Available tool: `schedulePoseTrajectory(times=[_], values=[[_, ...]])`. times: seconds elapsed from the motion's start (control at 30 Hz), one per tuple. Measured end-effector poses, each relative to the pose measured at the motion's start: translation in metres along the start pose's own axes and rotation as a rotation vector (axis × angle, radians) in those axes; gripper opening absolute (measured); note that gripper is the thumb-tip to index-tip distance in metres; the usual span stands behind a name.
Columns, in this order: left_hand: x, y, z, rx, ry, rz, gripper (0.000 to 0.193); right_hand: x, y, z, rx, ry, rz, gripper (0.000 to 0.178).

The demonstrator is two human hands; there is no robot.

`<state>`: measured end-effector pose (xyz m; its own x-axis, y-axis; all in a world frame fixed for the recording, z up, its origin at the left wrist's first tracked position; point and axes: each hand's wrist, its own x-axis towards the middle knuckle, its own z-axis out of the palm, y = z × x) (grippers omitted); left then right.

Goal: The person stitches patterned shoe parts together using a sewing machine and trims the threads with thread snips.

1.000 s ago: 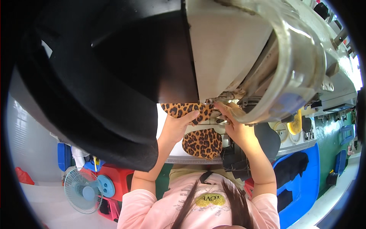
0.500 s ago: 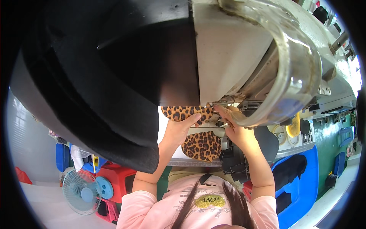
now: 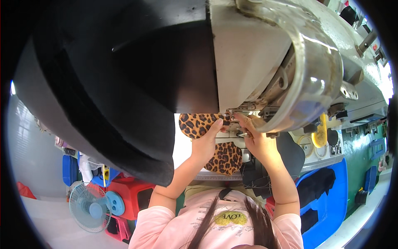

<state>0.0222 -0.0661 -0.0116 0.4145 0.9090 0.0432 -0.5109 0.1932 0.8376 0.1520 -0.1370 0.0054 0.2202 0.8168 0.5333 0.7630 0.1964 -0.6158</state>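
Leopard-print fabric makes two pieces: the upper piece (image 3: 195,125) lies at the one sewing machine (image 3: 253,54), long axis left to right, rounded end leftward, pinched near its right end by the left hand (image 3: 205,143), thumb on top. A black panel (image 3: 182,74) hides its far edge (the left hand partly covers the lower piece (image 3: 227,159)). The right hand (image 3: 260,143) extends its index finger toward the machine; whether its curled fingers grip anything cannot be told.
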Motion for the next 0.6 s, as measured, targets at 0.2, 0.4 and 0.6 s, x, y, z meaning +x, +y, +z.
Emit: schedulePoseTrajectory(times=[0.2, 0.4, 0.6], values=[[-0.016, -0.020, 0.000, 0.253, 0.057, 0.019, 0.015, -0.001, -0.003, -0.003, -0.074, -0.044, 0.029, 0.052], [-0.023, -0.028, 0.006, 0.285, 0.017, -0.003, 0.022, -0.004, 0.007, -0.003, -0.009, -0.036, 0.053, 0.040], [-0.015, -0.022, 0.003, 0.545, -0.068, 0.236, 0.021, -0.003, 0.011, -0.003, 0.033, -0.090, 0.082, 0.043]])
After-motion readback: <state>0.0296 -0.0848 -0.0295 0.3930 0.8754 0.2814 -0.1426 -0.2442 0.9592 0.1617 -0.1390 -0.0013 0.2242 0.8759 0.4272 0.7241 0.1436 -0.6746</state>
